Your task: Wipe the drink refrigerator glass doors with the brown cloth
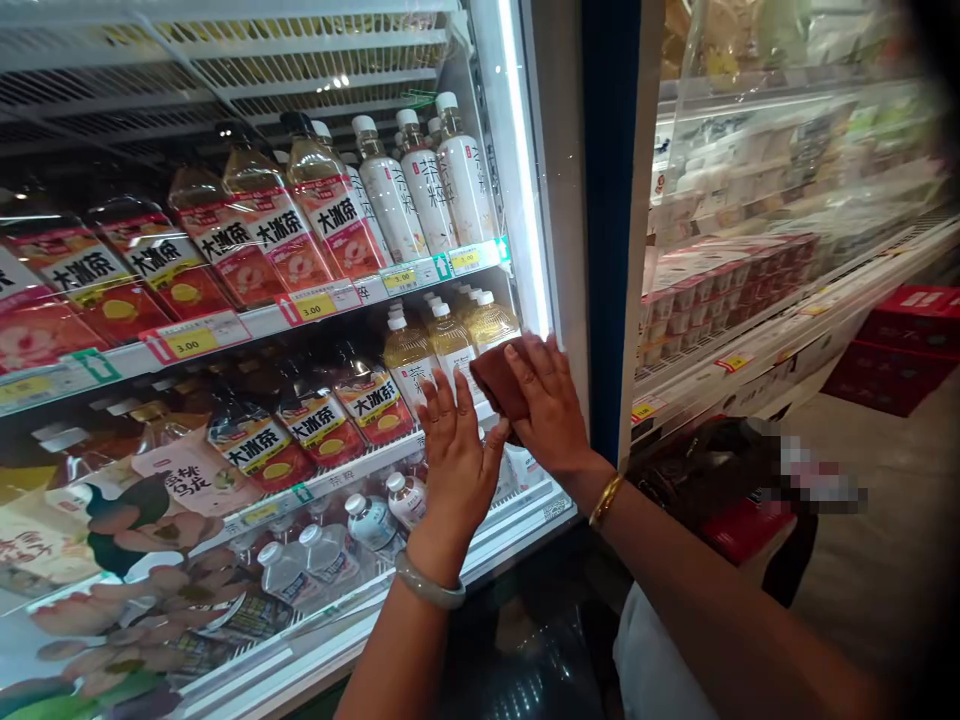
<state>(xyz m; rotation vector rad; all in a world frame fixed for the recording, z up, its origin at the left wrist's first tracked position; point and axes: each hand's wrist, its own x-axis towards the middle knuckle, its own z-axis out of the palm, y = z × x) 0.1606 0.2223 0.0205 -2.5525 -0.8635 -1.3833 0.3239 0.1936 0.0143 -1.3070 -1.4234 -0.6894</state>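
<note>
Biggest risk I see here: the brown cloth [496, 385] slipping. It's up against the glass door [330, 335] of a drinks fridge, near the right edge, and the right hand [551, 405] lies flat over it, fingers stretched out rather than curled round. Can't tell if the thumb pinches any of it. If the pressure eases, I reckon it could slide down the glass.

The left hand [457, 455] has nothing in it, fingers up and spread, just left of the cloth; can't tell whether the palm touches the glass. A leftward sweep would probably bump into it. The pale bangle [431, 582] and gold bracelet [607, 498] could knock the pane if either wrist drops in too close.

On the far side of the glass: iced tea bottles [285, 235] to the left, white-labelled tea bottles [463, 180] at upper right. None of those are in the way. What does hem things in is the door frame [562, 200] and dark post [611, 200] right of the cloth. Further right, there's a chiller with cup packs [727, 280], plus red boxes [889, 345].
</note>
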